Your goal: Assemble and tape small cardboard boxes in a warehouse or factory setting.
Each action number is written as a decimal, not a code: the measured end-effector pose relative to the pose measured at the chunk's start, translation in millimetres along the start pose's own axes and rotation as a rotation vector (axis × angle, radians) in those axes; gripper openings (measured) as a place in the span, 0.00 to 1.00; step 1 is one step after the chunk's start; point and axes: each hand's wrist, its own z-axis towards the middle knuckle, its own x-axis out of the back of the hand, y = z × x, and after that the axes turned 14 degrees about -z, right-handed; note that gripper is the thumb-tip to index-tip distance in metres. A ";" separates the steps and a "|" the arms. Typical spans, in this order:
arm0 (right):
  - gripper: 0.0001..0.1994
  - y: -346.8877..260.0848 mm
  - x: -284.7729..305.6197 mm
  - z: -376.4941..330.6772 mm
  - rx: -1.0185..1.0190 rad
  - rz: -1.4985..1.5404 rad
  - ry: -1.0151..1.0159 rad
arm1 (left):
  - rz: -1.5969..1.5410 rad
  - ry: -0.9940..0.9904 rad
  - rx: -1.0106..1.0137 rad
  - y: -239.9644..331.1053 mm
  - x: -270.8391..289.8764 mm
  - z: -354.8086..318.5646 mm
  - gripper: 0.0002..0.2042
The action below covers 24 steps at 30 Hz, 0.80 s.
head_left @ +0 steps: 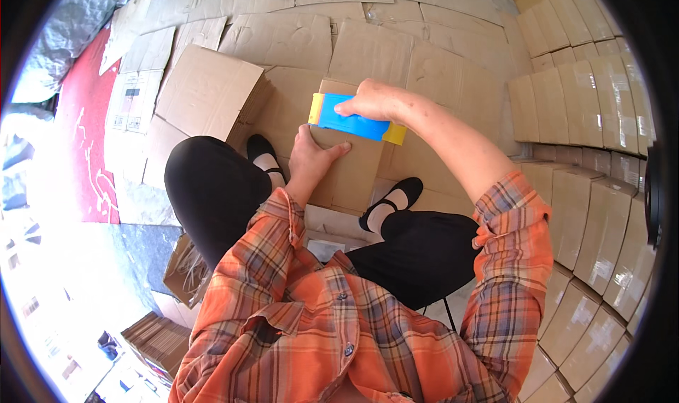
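Note:
Between my feet stands a small brown cardboard box [357, 164]. My left hand [311, 161] grips its left side, with the thumb stretched flat over the top and the fingers partly hidden along the edge. My right hand [371, 102] is closed around a blue and yellow tape dispenser [357, 124]. The dispenser lies across the far part of the box top, its yellow ends pointing left and right. Whether tape runs out beneath it is hidden.
Stacked flat cardboard [205, 92] lies left of my left shoe [264, 155]. Taped boxes [566, 106] are piled in rows along my right side. Flattened cardboard sheets [283, 39] cover the floor ahead. An open carton [182, 272] sits by my left knee.

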 end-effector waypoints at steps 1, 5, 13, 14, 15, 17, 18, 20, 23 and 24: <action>0.26 1.5 -0.5 0.0 -0.020 0.007 -0.018 | -0.013 0.000 -0.005 0.2 -0.6 -0.6 0.36; 0.24 14.9 -0.3 -11.6 0.036 0.066 0.010 | -0.014 -0.001 0.000 -1.2 -4.4 -0.2 0.36; 0.21 107.1 11.9 -91.0 0.014 0.189 -0.021 | -0.059 0.017 -0.093 -7.2 -6.3 2.4 0.36; 0.21 116.1 11.1 -102.7 0.003 0.240 0.001 | -0.083 0.018 -0.108 -8.3 -5.0 2.5 0.36; 0.21 122.4 11.8 -111.9 0.005 0.244 0.000 | -0.079 0.019 -0.107 -9.7 -1.9 2.5 0.36; 0.20 136.3 14.5 -130.6 -0.064 0.183 -0.030 | -0.053 0.023 -0.076 -8.8 -2.3 2.6 0.37; 0.20 142.0 13.9 -136.0 -0.065 0.186 -0.030 | -0.050 0.021 -0.076 -8.5 -2.7 2.1 0.37; 0.20 153.1 13.5 -146.2 -0.124 0.217 -0.044 | -0.028 0.015 -0.064 -1.4 -4.8 0.6 0.37; 0.21 170.1 4.7 -145.3 -0.137 0.298 -0.045 | 0.025 0.006 -0.045 2.5 -7.4 0.4 0.37; 0.20 173.5 2.0 -143.4 -0.137 0.283 -0.047 | 0.019 -0.001 -0.055 0.8 -7.9 0.9 0.37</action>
